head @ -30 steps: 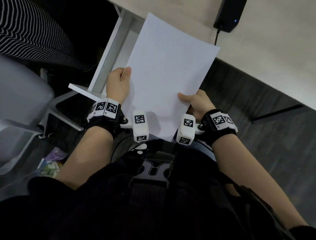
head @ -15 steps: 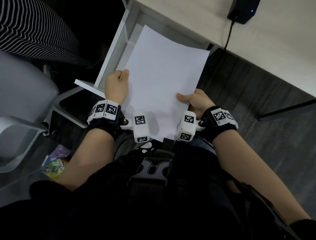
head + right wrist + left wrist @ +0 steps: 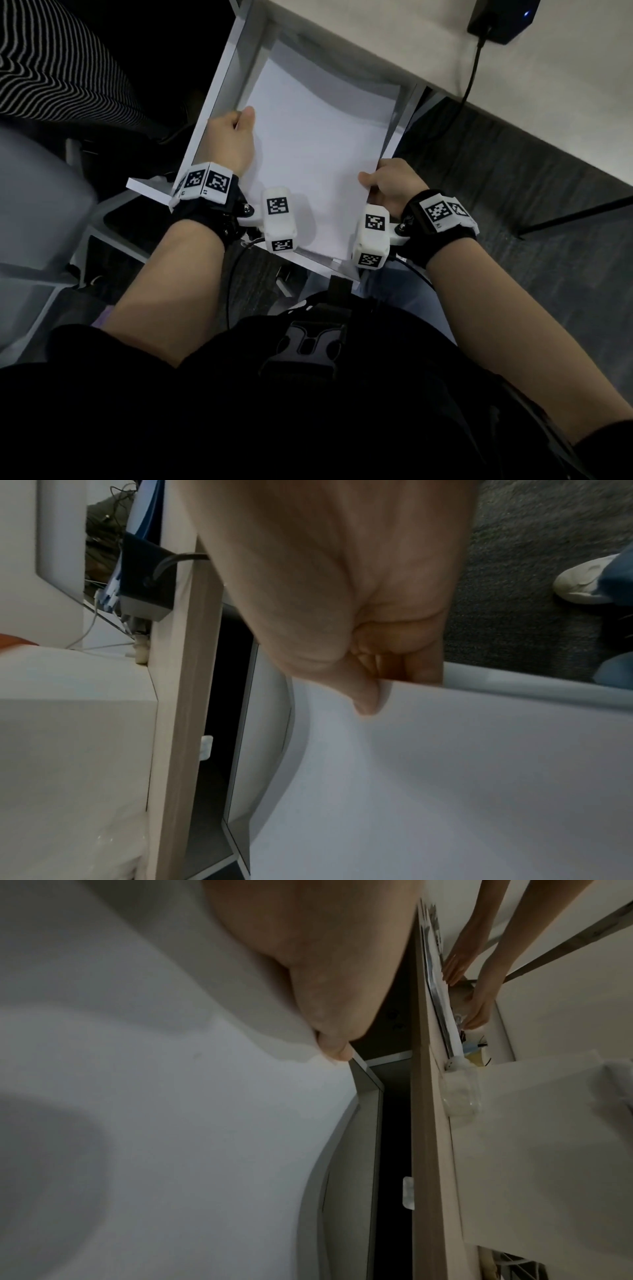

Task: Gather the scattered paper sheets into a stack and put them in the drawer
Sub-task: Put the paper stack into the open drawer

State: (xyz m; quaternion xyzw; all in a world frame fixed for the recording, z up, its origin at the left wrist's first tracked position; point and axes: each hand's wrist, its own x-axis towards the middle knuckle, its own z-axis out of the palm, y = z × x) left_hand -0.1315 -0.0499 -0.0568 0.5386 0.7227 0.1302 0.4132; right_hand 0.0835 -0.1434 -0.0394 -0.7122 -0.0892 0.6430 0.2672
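A stack of white paper sheets (image 3: 315, 147) lies low inside the open white drawer (image 3: 219, 92) under the desk. My left hand (image 3: 233, 140) pinches the stack's left edge, thumb on top. My right hand (image 3: 394, 186) pinches its right edge near the front corner. In the left wrist view my thumb (image 3: 329, 1045) presses on the paper stack (image 3: 171, 1123). The right wrist view shows my thumb (image 3: 363, 696) on top of the paper stack (image 3: 445, 777) and curled fingers beneath it. The far end of the stack bends up against the drawer's back.
The light desk top (image 3: 376, 37) overhangs the drawer, with a black device (image 3: 500, 20) and its cable on it. A grey chair (image 3: 37, 212) stands at left. Dark carpet (image 3: 513, 171) lies at right. Another person's hands (image 3: 472, 993) work on the desk.
Both hands have carried the stack forward and down, from in front of my chest into the open drawer. The grip on both edges is unchanged.
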